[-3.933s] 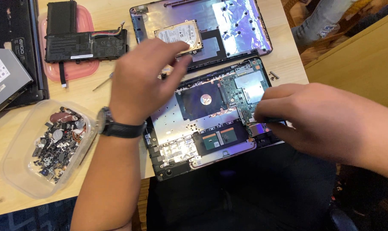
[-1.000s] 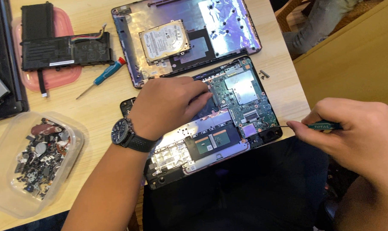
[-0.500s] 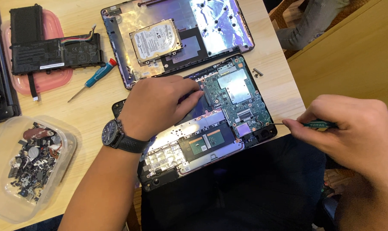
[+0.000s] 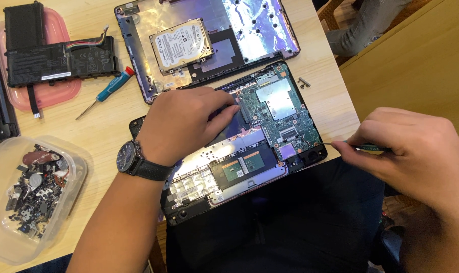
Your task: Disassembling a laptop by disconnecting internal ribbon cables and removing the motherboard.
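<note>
Left hand [image 4: 189, 124], with a dark wristwatch [image 4: 131, 157] on its wrist, lies palm-down on the opened laptop base [image 4: 239, 146], fingers curled loosely and fingertips touching the green circuit board [image 4: 277, 108]; it grips nothing that can be seen, and its palm hides whatever part of the base lies beneath. Right hand [image 4: 406, 151] is off the table's right edge, closed around a thin screwdriver [image 4: 358, 147]; only the metal shaft and a sliver of the handle show past the fingers, and the tip reaches the base's right rim. The base itself sits at the near edge of the table [image 4: 98, 126], its lower end overhanging onto dark cloth, touchpad board [image 4: 244, 167] exposed.

Behind it, against the far edge, lies the detached bottom cover [image 4: 260, 30], cut off at the top, with a silver hard drive [image 4: 181, 45] resting on it. Two small screws [image 4: 304, 82] lie near the right edge. A blue-handled screwdriver [image 4: 105, 92] lies left of the cover. A black battery pack [image 4: 57, 55] sits on a pink lid [image 4: 62, 91] at the far left corner. A clear tub [image 4: 34, 197] at the near left holds small parts too jumbled to identify.
</note>
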